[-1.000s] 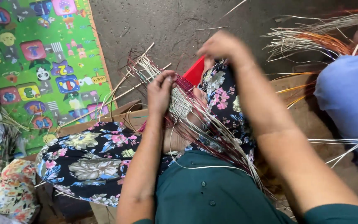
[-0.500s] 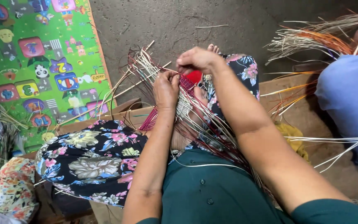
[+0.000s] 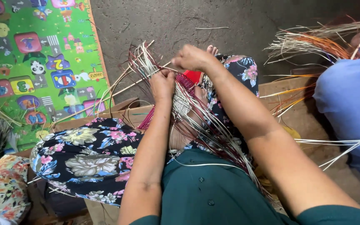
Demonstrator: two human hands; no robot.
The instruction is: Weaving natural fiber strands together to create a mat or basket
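Two hands worked woven panel (image 3: 183, 104): left hand (image 3: 162, 85) pinched strands, steadying weave; right hand (image 3: 192, 57) pinched one strip (image 3: 134, 85), tensioning.

A bare grey concrete floor (image 3: 230, 25) carried everything. A green children's play mat (image 3: 34, 62) with picture tiles lay flat over its left part, its orange edge running down beside the bare concrete, and a single loose straw (image 3: 211, 28) lay near the top edge. A low wooden board (image 3: 288, 108) rested on the floor toward the right, with loose pale and orange reed strips (image 3: 313, 41) spread near the upper right corner.
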